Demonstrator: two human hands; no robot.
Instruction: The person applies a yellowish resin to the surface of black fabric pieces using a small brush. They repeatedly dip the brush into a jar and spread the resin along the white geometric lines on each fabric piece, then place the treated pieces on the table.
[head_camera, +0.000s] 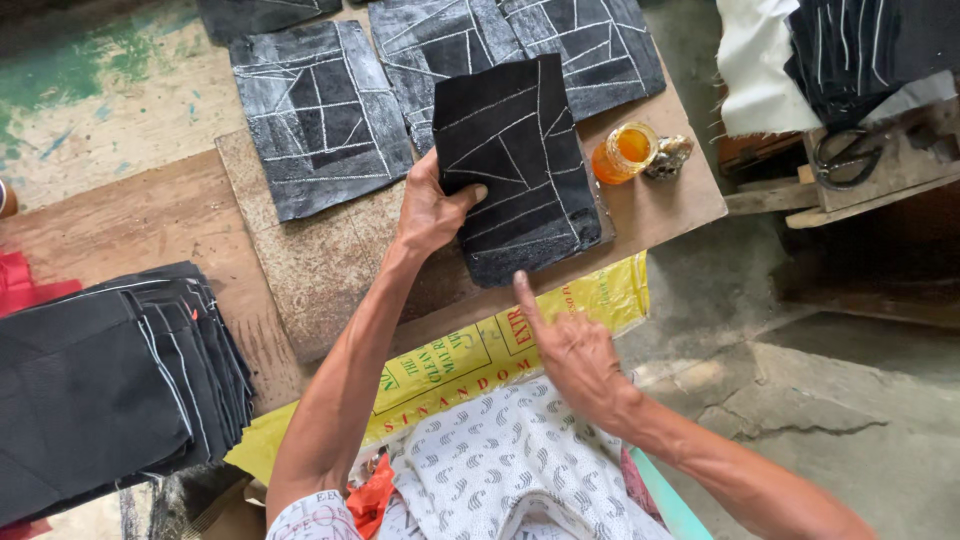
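Close above the yellow sack (480, 350), pointed with the right hand (575, 350), index finger stretched to the lower edge of the black panel (515, 165), other fingers curled, gripping nothing. Just beyond, pinched that panel's left edge in the left hand (430, 210), thumb on top, over the wooden board (320, 260). Off to the left, faced a stack of black pieces (110, 380), seemingly not yet handled. Farthest out, had similar white-lined panels (320, 115) laid flat, apparently finished, near a jar of orange liquid (625, 152).

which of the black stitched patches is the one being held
The black patch nearest the person, at the board's front edge: the left hand grips its left side. The other patches lie flat farther back, untouched.
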